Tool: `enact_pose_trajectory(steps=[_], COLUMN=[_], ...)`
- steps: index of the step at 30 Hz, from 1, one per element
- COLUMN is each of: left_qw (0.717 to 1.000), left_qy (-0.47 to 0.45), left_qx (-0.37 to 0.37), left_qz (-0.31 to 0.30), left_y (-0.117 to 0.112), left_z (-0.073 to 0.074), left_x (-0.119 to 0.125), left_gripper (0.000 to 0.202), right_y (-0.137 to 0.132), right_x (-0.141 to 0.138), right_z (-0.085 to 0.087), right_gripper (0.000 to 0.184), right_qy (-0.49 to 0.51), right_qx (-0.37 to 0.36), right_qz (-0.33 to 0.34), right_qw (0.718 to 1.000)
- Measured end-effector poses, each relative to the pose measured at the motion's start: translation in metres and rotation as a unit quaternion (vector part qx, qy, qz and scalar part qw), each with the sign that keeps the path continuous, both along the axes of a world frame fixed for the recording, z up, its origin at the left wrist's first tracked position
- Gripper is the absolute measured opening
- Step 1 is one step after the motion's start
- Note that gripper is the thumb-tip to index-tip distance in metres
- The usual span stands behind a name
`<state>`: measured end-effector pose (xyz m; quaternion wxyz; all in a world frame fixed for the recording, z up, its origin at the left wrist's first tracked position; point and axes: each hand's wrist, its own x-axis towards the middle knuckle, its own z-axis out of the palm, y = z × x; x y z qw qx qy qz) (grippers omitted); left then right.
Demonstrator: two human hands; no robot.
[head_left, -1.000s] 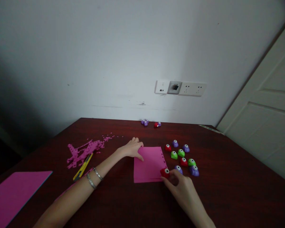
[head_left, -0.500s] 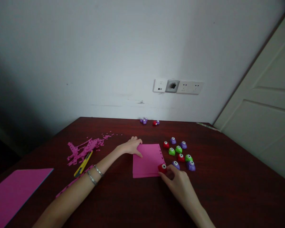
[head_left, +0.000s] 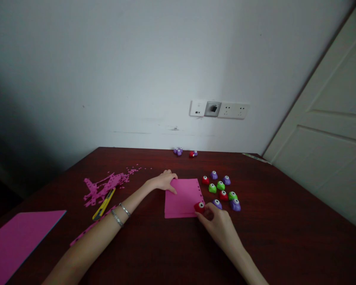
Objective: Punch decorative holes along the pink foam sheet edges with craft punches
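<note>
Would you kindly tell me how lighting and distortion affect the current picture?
In the head view, light is dim; the wall is brightest mid-frame, darkening toward lower left; the door slants, likely wide-angle stretch; the central pink paper shows no strong glare.

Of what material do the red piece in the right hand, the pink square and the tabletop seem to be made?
Red piece: probably hard plastic; smooth, slightly glossy look.
Pink square: likely paper or thin card; flat, matte, holes along one edge.
Tabletop: wood or laminate, unclear which; dark, with grainy streaks.
</note>
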<state>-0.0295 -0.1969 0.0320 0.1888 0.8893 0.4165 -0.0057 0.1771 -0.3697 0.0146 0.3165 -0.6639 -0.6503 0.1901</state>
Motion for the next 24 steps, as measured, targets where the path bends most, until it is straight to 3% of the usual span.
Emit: enact_pose_trajectory(steps=[15, 24], left_qw=[1.0, 0.997], left_qy=[-0.006, -0.079], left_qx=[-0.004, -0.013], left_qz=[0.008, 0.019], left_y=[0.009, -0.001], left_z=[0.0, 0.004], left_x=[0.004, 0.005], left_gripper=[0.077, 0.06], right_y=[-0.002, -0.001], right_x=[-0.003, -0.003], right_z=[0.002, 0.0], right_gripper=[0.011, 0.012], right_qy=[0.009, 0.004], right_qx=[0.024, 0.03], right_qz=[0.023, 0.022], right_qw=[0.999, 0.999])
